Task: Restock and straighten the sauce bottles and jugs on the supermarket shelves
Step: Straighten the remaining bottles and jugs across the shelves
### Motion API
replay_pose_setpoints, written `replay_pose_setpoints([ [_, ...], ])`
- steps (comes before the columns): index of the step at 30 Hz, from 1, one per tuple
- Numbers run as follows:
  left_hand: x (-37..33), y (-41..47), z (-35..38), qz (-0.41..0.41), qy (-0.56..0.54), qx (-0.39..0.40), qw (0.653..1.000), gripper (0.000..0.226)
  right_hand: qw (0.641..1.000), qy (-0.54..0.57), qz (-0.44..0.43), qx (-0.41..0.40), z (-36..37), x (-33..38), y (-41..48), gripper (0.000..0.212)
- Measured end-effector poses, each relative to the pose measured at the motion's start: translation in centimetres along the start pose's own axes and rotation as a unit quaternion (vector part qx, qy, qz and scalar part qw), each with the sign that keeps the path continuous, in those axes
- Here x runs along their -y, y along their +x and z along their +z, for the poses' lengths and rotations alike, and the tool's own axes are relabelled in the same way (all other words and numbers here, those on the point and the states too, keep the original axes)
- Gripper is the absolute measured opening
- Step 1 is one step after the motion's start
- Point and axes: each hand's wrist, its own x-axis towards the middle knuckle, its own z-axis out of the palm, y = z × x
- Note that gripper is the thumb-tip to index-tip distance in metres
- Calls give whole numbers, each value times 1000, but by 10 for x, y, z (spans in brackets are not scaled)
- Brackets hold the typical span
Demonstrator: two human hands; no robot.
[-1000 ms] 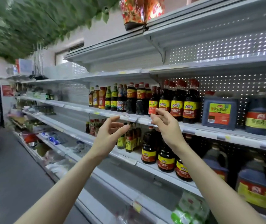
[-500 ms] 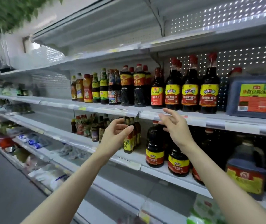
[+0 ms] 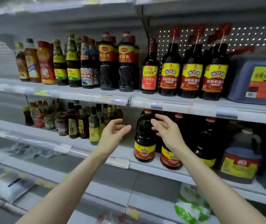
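Note:
Both my hands reach toward the middle shelf (image 3: pixel 146 165). A big dark soy sauce bottle (image 3: pixel 145 138) with a red cap and a yellow-red label stands there between them. My left hand (image 3: pixel 114 135) hovers just left of it, fingers loosely curved, holding nothing. My right hand (image 3: pixel 166 131) is spread in front of the neighbouring dark bottle (image 3: pixel 171 157), also empty. On the upper shelf (image 3: pixel 174 102) stands a row of tall sauce bottles (image 3: pixel 169 70). Dark jugs (image 3: pixel 240 159) stand at the right of the middle shelf.
A square blue-grey canister (image 3: pixel 258 81) sits at the right of the upper shelf. Small bottles (image 3: pixel 74 122) crowd the middle shelf's left part. Bagged goods (image 3: pixel 192 207) lie on the lower shelves. A bare gap of shelf lies under my left hand.
The view has moved closer to the shelves. Both hands dropped from the upper shelf's edge to the middle shelf, on either side of the big soy sauce bottle.

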Motion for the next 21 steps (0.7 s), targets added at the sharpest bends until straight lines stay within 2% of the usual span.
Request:
replay_pose_setpoints([
  [4,37,35,-8,-11,-7,52,999,44,998,-21,37,-45,25,-31,16,46],
  [7,71,64,-12,-19,-5,86,996,50,994,-20,67,-84,43,-58,28,46],
  [13,134,94,2,-59,-7,146,988,50,981,-50,128,-139,65,-112,35,61],
  [21,192,115,38,-82,-24,188,978,68,975,14,181,-130,64,-172,52,77],
])
